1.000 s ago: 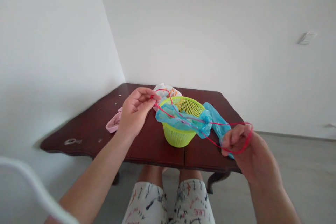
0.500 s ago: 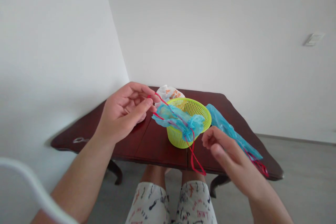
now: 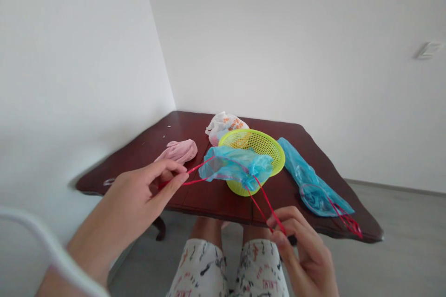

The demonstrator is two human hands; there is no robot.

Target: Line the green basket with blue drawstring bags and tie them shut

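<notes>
A light-blue plastic bag [image 3: 223, 167] is stretched out between the person's hands, in front of and over the near side of the yellow-green basket [image 3: 279, 154]; whether it touches the rim, I cannot tell. Red cord leaves it at both ends. The left hand [image 3: 139, 190] pinches the left cord [image 3: 200, 165] between thumb and curled fingers, its two strands spreading toward the bag. The right hand [image 3: 306, 248], lower and nearer the person, has thumb and fingertips closed on the right cord [image 3: 266, 200], which slants down to it from the bag's gathered end. The basket stands upright on the dark red-brown counter [image 3: 216, 202]. Just behind it sits a white plastic bag [image 3: 221, 123] with orange print. To the left, beyond the left hand, lies a crumpled pink cloth item [image 3: 181, 151]. Right of the basket, a second blue bag [image 3: 301, 174] lies flattened, its red cords [image 3: 350, 223] bunched near the counter's front right corner. Plain white walls rise behind and to the left.
</notes>
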